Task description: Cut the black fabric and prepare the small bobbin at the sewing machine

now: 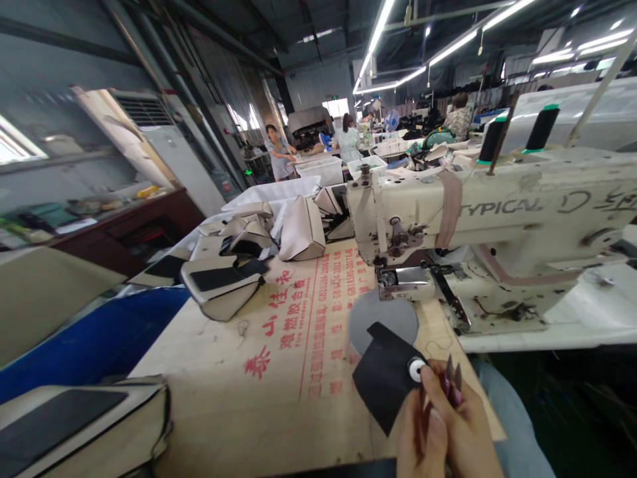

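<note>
At the desk's (pixel 223 398) near edge, the left hand (pixel 423 438) pinches a flat black piece (pixel 385 385) bearing a white round disc (pixel 415 370). The right hand (pixel 468 431) is closed around small pointed snips (pixel 452 382). A slip could likely nick the matte, limp material or a fingertip.

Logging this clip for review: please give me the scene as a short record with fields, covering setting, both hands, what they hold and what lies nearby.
setting: sewing workshop, plywood table with red print
left hand: beside the right hand, touching the black piece
right hand: holds small snips
black piece: flat, with a white round part at its edge
machine: cream sewing machine, right of the hands
nearby: beige-and-black covers
</note>
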The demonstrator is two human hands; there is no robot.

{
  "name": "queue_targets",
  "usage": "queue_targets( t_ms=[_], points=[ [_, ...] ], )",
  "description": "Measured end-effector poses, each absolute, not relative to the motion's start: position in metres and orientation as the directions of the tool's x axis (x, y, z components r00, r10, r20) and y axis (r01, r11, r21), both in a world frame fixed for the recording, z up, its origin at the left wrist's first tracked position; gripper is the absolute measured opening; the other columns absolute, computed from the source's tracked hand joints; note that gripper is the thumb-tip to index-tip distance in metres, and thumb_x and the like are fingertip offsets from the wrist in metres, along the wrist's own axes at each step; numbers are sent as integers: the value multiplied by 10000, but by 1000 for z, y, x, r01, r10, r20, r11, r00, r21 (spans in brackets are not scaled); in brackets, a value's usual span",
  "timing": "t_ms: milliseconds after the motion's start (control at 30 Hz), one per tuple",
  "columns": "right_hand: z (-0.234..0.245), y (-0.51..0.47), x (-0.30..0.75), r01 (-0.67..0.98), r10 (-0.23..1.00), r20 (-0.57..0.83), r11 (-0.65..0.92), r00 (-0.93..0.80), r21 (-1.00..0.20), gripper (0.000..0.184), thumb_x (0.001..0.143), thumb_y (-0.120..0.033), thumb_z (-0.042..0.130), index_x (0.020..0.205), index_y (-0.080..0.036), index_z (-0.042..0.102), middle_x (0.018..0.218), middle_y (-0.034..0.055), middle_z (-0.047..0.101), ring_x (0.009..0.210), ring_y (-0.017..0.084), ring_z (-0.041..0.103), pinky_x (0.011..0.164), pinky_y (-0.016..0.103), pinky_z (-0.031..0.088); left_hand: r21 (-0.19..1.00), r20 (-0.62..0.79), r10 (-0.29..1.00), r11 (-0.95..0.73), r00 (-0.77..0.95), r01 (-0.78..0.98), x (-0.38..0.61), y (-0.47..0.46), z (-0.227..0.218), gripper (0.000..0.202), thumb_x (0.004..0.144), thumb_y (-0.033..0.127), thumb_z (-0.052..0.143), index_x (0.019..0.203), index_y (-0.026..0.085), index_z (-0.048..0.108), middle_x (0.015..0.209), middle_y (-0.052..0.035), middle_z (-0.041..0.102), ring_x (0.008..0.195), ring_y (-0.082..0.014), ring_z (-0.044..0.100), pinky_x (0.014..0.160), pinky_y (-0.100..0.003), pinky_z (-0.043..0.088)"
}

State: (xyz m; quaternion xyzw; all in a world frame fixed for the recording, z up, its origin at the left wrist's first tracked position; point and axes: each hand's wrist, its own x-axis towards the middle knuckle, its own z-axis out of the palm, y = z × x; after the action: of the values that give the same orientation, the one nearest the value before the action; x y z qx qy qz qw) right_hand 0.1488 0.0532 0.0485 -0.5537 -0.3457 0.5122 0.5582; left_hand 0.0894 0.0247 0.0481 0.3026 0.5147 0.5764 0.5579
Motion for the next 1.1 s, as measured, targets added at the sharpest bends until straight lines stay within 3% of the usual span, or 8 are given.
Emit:
queue_targets(
  t_ms=[200,433,533,667,800,867,1000,1100],
  points=[
    [39,46,141,-380,949,-224,-127,222,-916,372,707,-481,649,887,-161,588,848,67,667,850,225,616,789,298,496,753,-401,895,200,-196,-628,92,46,81,428,519,440,782,769,99,715,755,-127,712,776,-263,665,754,-323,532],
    [45,41,129,-340,917,-216,-96,335,-935,374,699,-476,649,871,-149,592,812,76,680,807,232,629,728,287,516,768,-457,858,249,-233,-591,85,42,75,376,519,378,796,770,106,726,746,-119,721,751,-262,670,699,-306,551],
    [48,39,133,-202,939,-123,-59,322,-978,348,739,-487,597,832,-152,598,774,65,661,741,205,607,673,264,503,733,-451,868,228,-207,-642,81,43,76,329,522,353,800,733,111,729,731,-115,722,766,-256,670,729,-303,548],
    [56,40,156,125,969,24,-7,246,-992,296,772,-456,577,814,-164,601,684,28,597,633,159,526,581,228,446,695,-417,889,175,-192,-698,72,45,82,262,504,278,817,697,126,727,790,-99,726,818,-215,663,793,-261,527],
    [70,49,181,220,986,168,160,17,-962,380,813,-404,547,1149,-229,520,1100,46,566,699,126,517,628,215,439,699,-405,897,179,-177,-693,66,42,91,282,495,265,819,727,132,728,825,-107,724,833,-236,657,761,-298,542],
    [79,56,188,221,965,173,215,-197,-951,404,830,-390,527,1204,-243,485,1102,42,571,645,113,501,591,215,432,705,-403,902,198,-155,-681,65,40,94,299,492,268,819,743,132,729,840,-114,723,831,-242,656,766,-306,538],
    [88,61,197,330,919,260,354,-296,-875,148,829,-330,547,821,-203,622,692,0,596,611,127,531,572,213,411,747,-395,902,205,-174,-633,61,37,95,269,501,289,814,693,124,723,761,-98,722,765,-213,655,723,-283,536],
    [74,48,199,434,887,372,459,-274,-775,161,848,-271,519,753,-210,633,646,3,604,602,133,567,570,218,406,774,-395,891,191,-224,-604,57,37,96,257,524,298,805,695,126,721,764,-91,720,756,-193,645,689,-260,524]
  ],
)
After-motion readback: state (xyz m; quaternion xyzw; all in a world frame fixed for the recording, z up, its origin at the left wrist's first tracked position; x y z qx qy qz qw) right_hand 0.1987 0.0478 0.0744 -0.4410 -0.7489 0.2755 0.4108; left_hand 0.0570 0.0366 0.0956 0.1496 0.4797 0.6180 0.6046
